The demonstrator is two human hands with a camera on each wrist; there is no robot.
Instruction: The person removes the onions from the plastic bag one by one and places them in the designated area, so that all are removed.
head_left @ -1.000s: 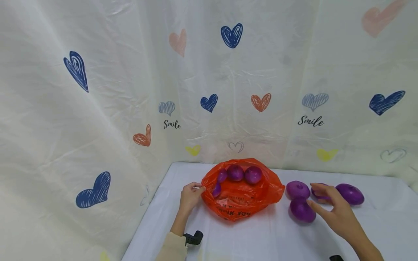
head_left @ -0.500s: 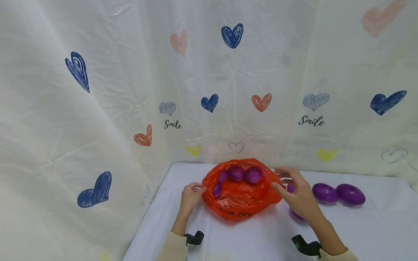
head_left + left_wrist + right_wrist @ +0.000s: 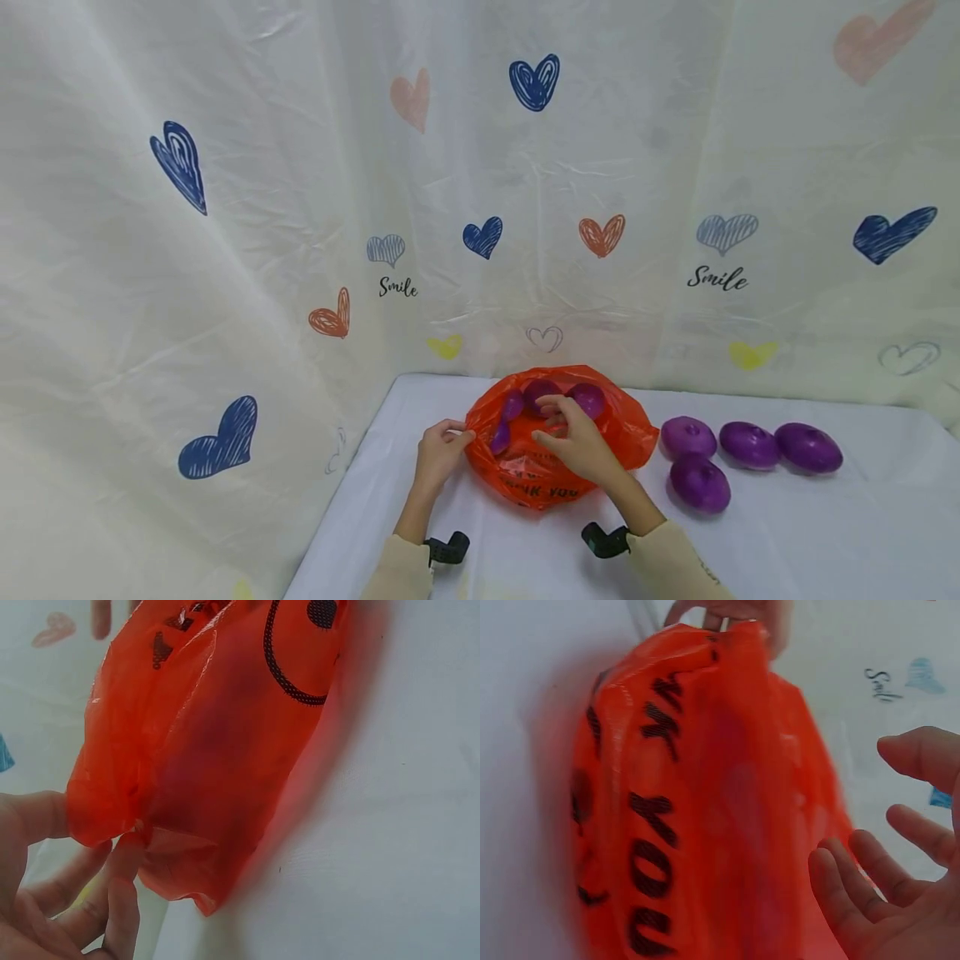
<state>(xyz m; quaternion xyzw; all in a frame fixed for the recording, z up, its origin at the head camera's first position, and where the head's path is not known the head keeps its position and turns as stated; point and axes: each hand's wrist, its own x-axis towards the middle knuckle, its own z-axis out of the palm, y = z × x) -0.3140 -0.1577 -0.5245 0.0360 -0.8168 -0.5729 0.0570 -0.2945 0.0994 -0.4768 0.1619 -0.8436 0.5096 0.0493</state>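
Observation:
A red plastic bag (image 3: 525,479) with black print lies with its mouth spread wide, and several purple onions (image 3: 588,401) sit inside it. At the bag's left rim, my left hand (image 3: 440,450) pinches the plastic between thumb and fingers; the left wrist view shows these fingers (image 3: 124,859) on the film. Above the bag's mouth hovers my right hand (image 3: 581,443), partly covering the onions behind. Its fingers are spread and loosely bent, holding nothing, as the right wrist view shows beside the bag (image 3: 727,787).
To the right of the bag, several more purple onions (image 3: 700,483) lie grouped on the white-covered table (image 3: 787,542). A pale curtain (image 3: 637,167) with printed hearts rises behind the table and along its left side.
My right hand has swung left from the loose onions to over the bag, with nothing in it. My left hand keeps its place on the rim. The onions have not visibly moved.

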